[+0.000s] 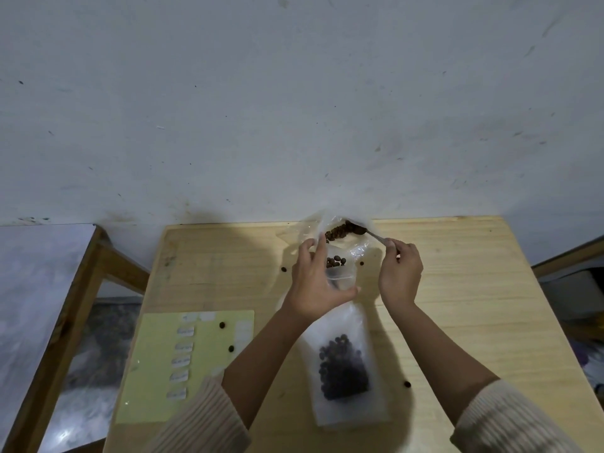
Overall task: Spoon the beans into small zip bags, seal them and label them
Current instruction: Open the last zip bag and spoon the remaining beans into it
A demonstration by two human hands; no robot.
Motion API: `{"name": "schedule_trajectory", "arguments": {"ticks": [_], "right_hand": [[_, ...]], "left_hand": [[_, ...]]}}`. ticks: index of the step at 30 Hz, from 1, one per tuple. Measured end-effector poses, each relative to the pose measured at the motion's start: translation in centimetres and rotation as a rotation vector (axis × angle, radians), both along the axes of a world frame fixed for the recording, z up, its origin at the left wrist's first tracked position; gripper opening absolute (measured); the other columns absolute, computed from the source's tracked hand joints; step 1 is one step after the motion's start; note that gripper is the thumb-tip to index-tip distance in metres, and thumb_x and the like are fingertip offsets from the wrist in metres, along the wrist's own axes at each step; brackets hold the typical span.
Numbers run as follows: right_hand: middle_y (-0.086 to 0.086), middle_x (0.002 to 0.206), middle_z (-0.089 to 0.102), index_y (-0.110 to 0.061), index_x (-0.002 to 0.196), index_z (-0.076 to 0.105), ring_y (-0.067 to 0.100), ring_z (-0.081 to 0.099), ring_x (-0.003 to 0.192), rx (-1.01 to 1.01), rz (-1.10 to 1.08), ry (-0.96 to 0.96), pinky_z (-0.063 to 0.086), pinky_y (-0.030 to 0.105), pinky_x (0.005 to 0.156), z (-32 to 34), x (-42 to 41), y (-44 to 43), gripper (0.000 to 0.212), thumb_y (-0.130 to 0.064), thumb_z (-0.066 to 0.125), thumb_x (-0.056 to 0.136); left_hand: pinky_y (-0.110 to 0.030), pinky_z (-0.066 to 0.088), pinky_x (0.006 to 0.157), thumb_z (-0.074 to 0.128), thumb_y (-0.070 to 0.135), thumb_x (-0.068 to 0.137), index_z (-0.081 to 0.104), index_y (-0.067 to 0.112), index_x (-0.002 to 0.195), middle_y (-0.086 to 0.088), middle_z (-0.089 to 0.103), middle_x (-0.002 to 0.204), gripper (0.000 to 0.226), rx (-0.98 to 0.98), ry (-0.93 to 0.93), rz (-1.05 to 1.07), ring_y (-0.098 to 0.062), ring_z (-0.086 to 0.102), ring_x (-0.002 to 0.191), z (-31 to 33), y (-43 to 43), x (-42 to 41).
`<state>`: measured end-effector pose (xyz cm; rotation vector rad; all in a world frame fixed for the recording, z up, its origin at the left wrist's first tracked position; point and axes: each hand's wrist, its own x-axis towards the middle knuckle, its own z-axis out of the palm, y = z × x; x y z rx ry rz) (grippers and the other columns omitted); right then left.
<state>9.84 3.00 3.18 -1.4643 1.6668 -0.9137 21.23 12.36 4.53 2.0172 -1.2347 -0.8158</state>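
My left hand [313,282] grips the small zip bag [338,273] mid-frame, right hand [400,273] pinches the spoon [369,233], its bowl in the bean bag [340,232] just above, handle slanting lower right.

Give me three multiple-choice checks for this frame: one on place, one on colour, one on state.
1. Where does the filled bag lie? A on the table, right of the label sheet; B on the floor; C propped against the wall.
2. What colour is the label sheet? A blue; B yellow; C red.
3. What is the right hand doing? A lying flat; B pressing a label; C holding the spoon.

Answers: A, the bag rests on bare wood beside the sheet; B, the sheet is pale yellow; C, the fingers pinch the spoon's handle.
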Motion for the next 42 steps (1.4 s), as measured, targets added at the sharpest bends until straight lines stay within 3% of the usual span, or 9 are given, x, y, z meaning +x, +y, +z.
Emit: {"name": "schedule_trajectory", "arguments": {"ticks": [3,8,16,20,25,29,34,38,42], "right_hand": [[0.002,0.087,0.059,-0.007,0.096,0.067,0.019,0.054,0.081,0.167,-0.109,-0.208,0.043,0.033,0.075,-0.7,-0.3,-0.3,0.023,-0.014,0.045,0.093],[0.004,0.062,0.049,-0.012,0.07,0.062,0.015,0.041,0.05,0.408,-0.145,-0.41,0.034,0.025,0.05,-1.1,-0.8,0.1,0.027,-0.003,0.045,0.089],[0.004,0.055,0.042,-0.009,0.064,0.052,0.005,0.034,0.03,0.546,-0.126,-0.546,0.029,0.022,0.044,-0.6,0.6,1.1,0.026,-0.005,0.05,0.09],[0.004,0.056,0.04,-0.009,0.062,0.049,0.005,0.033,0.029,0.526,-0.16,-0.595,0.028,0.019,0.037,0.1,0.3,0.7,0.028,-0.005,0.05,0.089],[0.003,0.057,0.041,-0.01,0.063,0.051,0.006,0.033,0.03,0.459,-0.194,-0.577,0.029,0.023,0.043,2.0,-0.9,0.3,0.024,-0.005,0.05,0.086],[0.002,0.058,0.04,-0.011,0.061,0.051,0.006,0.032,0.031,0.381,-0.223,-0.563,0.028,0.025,0.047,3.4,-2.5,0.1,0.026,-0.003,0.049,0.085],[0.0,0.056,0.041,-0.012,0.065,0.061,0.006,0.034,0.038,0.216,-0.095,-0.494,0.028,0.017,0.039,4.6,-4.1,0.5,0.027,-0.002,0.046,0.084],[-0.012,0.041,0.043,-0.009,0.07,0.066,0.005,0.034,0.041,0.057,0.073,-0.392,0.028,0.016,0.042,5.1,-4.4,0.7,0.025,0.0,0.047,0.085],[-0.013,0.051,0.051,-0.01,0.076,0.065,0.003,0.041,0.048,-0.09,0.094,-0.362,0.033,0.017,0.05,5.2,-4.9,0.6,0.021,-0.002,0.051,0.088]], "left_hand": [[-0.041,0.026,0.113,0.079,0.048,0.066,0.004,0.024,0.15,0.0,0.011,0.146,0.115,0.032,0.034,-0.03,-0.022,0.019,0.137,-0.2,0.0,0.3],[-0.04,0.027,0.113,0.08,0.047,0.064,0.004,0.028,0.15,0.007,0.007,0.149,0.116,0.073,0.09,-0.055,-0.02,0.018,0.139,-0.5,0.3,0.9],[-0.034,0.031,0.111,0.083,0.043,0.064,0.005,0.024,0.15,0.005,0.015,0.145,0.118,0.07,0.157,-0.082,-0.015,0.028,0.134,-0.5,1.1,1.7],[-0.026,0.027,0.107,0.083,0.043,0.063,0.005,0.024,0.15,0.002,0.016,0.145,0.118,0.055,0.141,-0.07,-0.011,0.029,0.13,-0.4,1.1,1.9],[-0.016,0.027,0.097,0.083,0.039,0.065,0.008,0.022,0.149,0.004,0.021,0.137,0.115,0.028,0.123,-0.019,-0.006,0.035,0.12,-0.2,0.6,1.7],[-0.02,0.027,0.103,0.083,0.044,0.063,0.008,0.015,0.15,-0.004,0.017,0.146,0.117,0.048,0.071,0.021,-0.017,0.03,0.133,-0.4,0.1,1.3],[-0.033,0.027,0.11,0.081,0.049,0.063,0.006,0.016,0.15,-0.006,0.015,0.149,0.119,0.099,0.03,0.016,-0.022,0.024,0.137,-0.2,-0.7,0.8],[-0.037,0.026,0.112,0.08,0.051,0.063,0.005,0.016,0.149,-0.005,0.016,0.147,0.12,0.109,-0.002,-0.003,-0.023,0.021,0.138,0.1,-1.0,0.6],[-0.04,0.026,0.112,0.08,0.052,0.062,0.005,0.017,0.149,-0.005,0.016,0.148,0.121,0.12,-0.025,-0.007,-0.023,0.022,0.138,0.3,-1.2,0.5]]}}
